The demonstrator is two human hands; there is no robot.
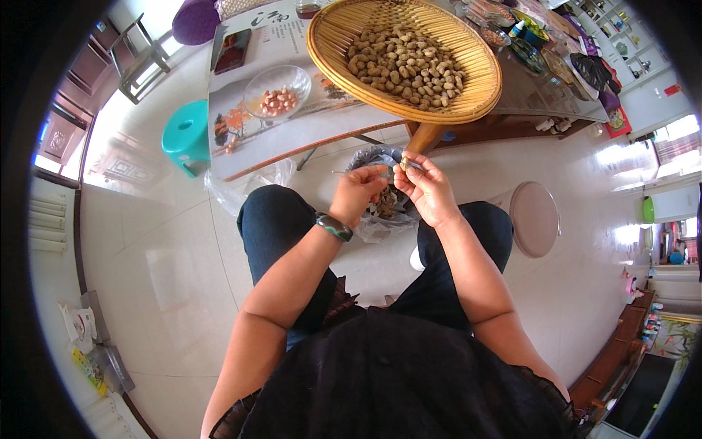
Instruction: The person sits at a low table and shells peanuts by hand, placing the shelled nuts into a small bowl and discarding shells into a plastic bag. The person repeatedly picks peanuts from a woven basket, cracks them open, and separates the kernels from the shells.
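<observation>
My right hand pinches an unshelled peanut between thumb and fingertips, over a bin lined with a clear plastic bag. Shell pieces lie inside that bin. Close beside it, my left hand has its fingers curled, and whether they hold anything small cannot be told; a bangle sits on that wrist. Ahead, a round woven bamboo basket holds a heap of peanuts in the shell. On the table to its left, a clear bowl contains shelled peanut kernels.
The table also bears a phone and a glass of dark liquid. A turquoise plastic stool stands at the left. A round lid-like thing is right of my knee. Packed goods crowd the table's right part.
</observation>
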